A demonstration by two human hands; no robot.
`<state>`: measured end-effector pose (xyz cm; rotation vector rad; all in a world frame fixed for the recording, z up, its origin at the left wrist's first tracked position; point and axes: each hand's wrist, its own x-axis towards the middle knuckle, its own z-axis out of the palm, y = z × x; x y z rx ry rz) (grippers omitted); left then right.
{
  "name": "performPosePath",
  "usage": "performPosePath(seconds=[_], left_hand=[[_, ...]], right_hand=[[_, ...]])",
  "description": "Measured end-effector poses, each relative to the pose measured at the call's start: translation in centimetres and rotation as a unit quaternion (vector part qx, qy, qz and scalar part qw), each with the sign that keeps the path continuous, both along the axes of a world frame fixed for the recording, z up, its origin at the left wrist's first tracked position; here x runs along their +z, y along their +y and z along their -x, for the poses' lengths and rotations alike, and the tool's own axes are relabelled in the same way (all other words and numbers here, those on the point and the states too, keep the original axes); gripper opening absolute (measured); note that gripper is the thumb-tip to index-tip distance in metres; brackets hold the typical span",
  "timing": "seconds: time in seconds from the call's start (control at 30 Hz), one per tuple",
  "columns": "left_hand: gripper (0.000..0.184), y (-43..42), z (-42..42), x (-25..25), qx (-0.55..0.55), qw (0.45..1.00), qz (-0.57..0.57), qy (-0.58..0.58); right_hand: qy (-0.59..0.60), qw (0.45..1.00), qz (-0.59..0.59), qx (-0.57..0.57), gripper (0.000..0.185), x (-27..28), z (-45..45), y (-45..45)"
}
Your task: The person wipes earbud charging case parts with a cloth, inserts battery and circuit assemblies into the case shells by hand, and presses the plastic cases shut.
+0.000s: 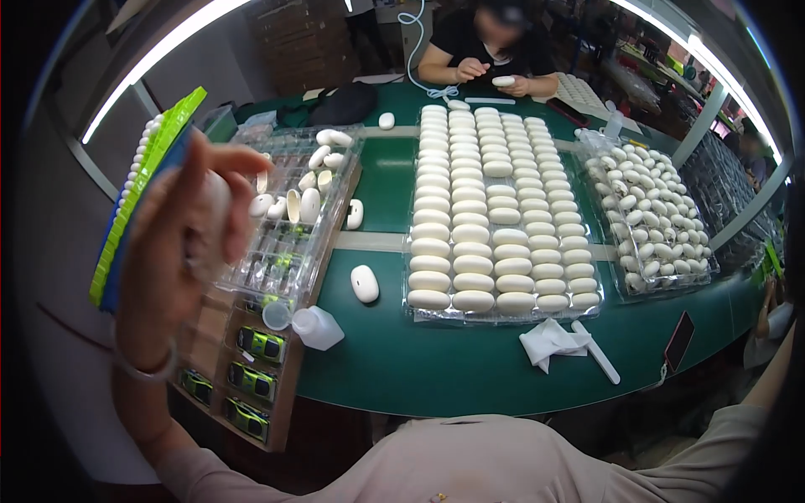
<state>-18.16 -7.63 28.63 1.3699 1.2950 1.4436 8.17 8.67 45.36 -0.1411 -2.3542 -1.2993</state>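
Evidently, your left hand [172, 239] hung with its fingers curled, but blur hid how far its grip had closed and whether it had hold of anything; your right hand was out of view. Nearest, loose white oval shells [309, 205], some open, lay on a clear plastic compartment tray [312, 239], by a brown box [289, 394] of lime-green toy cars [261, 344]. A low sweep might have scattered those shells or knocked the translucent white bottle [319, 329]. The lone white oval piece [364, 284] on the green surface [377, 360] could have rolled if bumped.
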Motion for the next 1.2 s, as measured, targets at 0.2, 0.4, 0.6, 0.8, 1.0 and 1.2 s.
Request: performPosePath(seconds=[0.2,0.4,0.6,0.8,1.0,1.2], left_hand=[[0.076,1.0,-9.4,-18.1,-0.180,0.805,0.244,-0.511],[0.081,3.3,-16.3,-23.3,-0.251,0.721,0.243,-0.598],[0.081,5.6,-17.7,-24.9,-0.277,0.768,0.281,-0.504],[0.085,6.5,-17.5,-24.8,-0.229,0.812,0.286,-0.455],[0.072,6.9,-15.9,-26.5,-0.307,0.751,0.236,-0.535],[0.083,6.6,-16.2,-26.7,-0.241,0.804,0.274,-0.469]], right_hand=[[-0.063,0.969,0.240,0.021,0.059,-16.8,-8.4,-0.4],[0.085,0.781,0.618,0.032,0.096,-33.6,-12.1,-4.5],[0.198,0.697,0.685,0.074,0.103,-39.5,-10.0,-6.9],[0.162,0.657,0.729,0.104,0.092,-42.2,-8.8,-4.5],[0.242,0.398,0.862,0.201,0.090,-45.7,-9.4,-2.3],[0.217,0.331,0.893,0.213,0.088,-46.4,-9.5,-2.3]])
